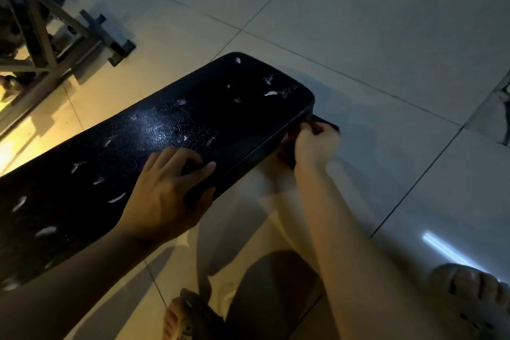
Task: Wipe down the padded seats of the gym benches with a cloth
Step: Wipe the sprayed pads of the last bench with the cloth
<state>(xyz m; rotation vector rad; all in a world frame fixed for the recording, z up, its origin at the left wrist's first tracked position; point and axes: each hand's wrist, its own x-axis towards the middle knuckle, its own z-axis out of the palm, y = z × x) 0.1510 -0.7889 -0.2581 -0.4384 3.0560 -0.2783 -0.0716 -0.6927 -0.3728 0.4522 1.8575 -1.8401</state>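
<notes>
Left hand [168, 193] grips the bench pad [220, 119]; right hand [314, 143] seemingly clutches a dark cloth [328, 123].

Padded bench [193, 124]: one, black, under the left hand [165, 190]. Cloth [328, 123]: one, dark, bunched in the right hand [314, 143] at the bench's edge. Hands: two; sandalled feet: two, the left foot [187, 317] below the left hand, the right foot [474, 292] below and outward of the right hand; metal frame [41, 36]: one, well beyond the left hand; white scuffs [271, 93] on the pad: more than a dozen.
</notes>
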